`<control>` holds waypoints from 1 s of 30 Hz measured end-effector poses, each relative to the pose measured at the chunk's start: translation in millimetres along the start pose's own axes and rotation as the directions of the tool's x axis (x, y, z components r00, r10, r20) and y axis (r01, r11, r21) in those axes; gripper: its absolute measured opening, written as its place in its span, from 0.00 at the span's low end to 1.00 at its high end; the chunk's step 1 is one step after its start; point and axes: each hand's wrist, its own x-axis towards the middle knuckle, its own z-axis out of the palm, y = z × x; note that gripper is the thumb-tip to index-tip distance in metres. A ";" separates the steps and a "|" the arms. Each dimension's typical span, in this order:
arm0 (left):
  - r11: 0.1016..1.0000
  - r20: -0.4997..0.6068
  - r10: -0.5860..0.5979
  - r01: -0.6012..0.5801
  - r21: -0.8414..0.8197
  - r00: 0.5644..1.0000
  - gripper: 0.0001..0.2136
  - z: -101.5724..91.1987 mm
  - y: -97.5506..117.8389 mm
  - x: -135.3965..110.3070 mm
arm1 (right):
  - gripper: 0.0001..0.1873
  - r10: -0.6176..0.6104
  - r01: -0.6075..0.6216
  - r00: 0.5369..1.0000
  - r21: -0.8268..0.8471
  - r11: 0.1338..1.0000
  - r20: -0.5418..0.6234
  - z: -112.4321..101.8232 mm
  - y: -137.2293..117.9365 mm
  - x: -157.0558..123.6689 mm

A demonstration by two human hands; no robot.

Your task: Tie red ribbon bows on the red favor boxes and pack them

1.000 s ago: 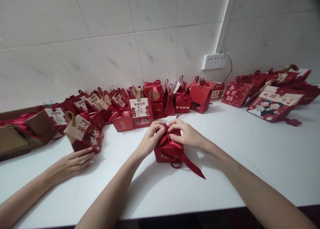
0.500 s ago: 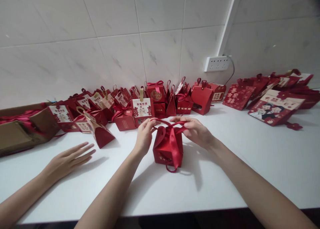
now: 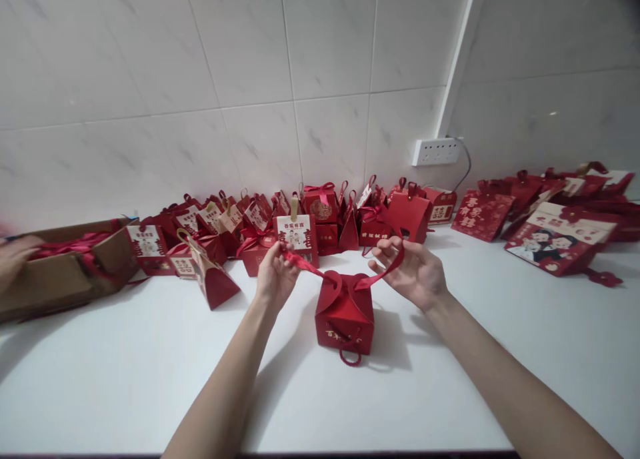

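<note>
A small red gift box [image 3: 345,315] stands on the white counter [image 3: 150,379] in front of me. A red ribbon [image 3: 383,273] runs out of its top to both sides. My left hand [image 3: 275,275] is closed, pinching the left ribbon end up and to the left. My right hand [image 3: 417,272] pinches the right ribbon end, pulling it up and to the right. Both hands are above and beside the box, not touching it. A ribbon loop hangs down the box's front.
A row of several red gift boxes [image 3: 310,219] lines the tiled wall. Flat red bags [image 3: 560,235] lie at the right. A cardboard box [image 3: 60,272] with red ribbons sits far left, where another person's hand [image 3: 15,255] reaches. A wall socket [image 3: 436,151] is behind.
My hands have moved apart, drawing the ribbon ends out sideways from the box top. The other person's hand has left the counter and gone to the cardboard box.
</note>
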 end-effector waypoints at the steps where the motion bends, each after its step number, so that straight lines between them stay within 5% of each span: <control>1: 0.998 0.005 -0.011 0.011 -0.057 1.000 0.06 0.0 2.3 0.3 | 0.04 0.004 -0.004 1.000 0.007 1.000 -0.008 0.4 0.2 0.2; 4: 0.989 0.031 0.005 -0.001 -0.150 0.999 0.05 3.7 11.7 2.6 | 0.08 -0.011 0.012 1.000 -0.052 0.999 0.022 4.9 2.5 4.5; 8: 0.972 0.105 0.202 -0.212 0.100 0.974 0.09 18.2 27.4 12.0 | 0.10 -0.055 0.080 0.989 -0.190 0.978 0.134 24.7 6.8 19.6; 11: 0.799 0.283 0.317 -0.415 0.435 0.905 0.12 37.3 37.8 18.8 | 0.11 -0.043 0.144 0.956 -0.337 0.930 0.290 50.4 5.3 31.0; 14: 0.670 0.429 0.332 -0.530 0.520 0.840 0.13 57.8 42.8 19.9 | 0.13 0.026 0.219 0.898 -0.498 0.839 0.440 75.2 -0.4 37.0; 19: 0.735 0.455 0.362 -0.549 0.398 0.814 0.16 75.4 39.3 12.4 | 0.17 0.073 0.292 0.858 -0.600 0.745 0.509 89.8 -13.4 34.8; 23: 0.773 0.440 0.387 -0.545 0.324 0.810 0.15 79.3 38.3 2.4 | 0.17 0.015 0.312 0.880 -0.601 0.736 0.474 84.5 -28.2 28.5; 27: 0.822 0.477 0.285 -0.468 0.324 0.831 0.14 85.9 37.2 -8.9 | 0.17 -0.108 0.355 0.902 -0.578 0.735 0.417 83.0 -40.1 21.7; 30: 0.822 0.492 0.200 -0.418 0.386 0.847 0.14 90.9 33.7 -15.2 | 0.17 -0.080 0.343 0.906 -0.612 0.713 0.415 86.8 -41.4 15.7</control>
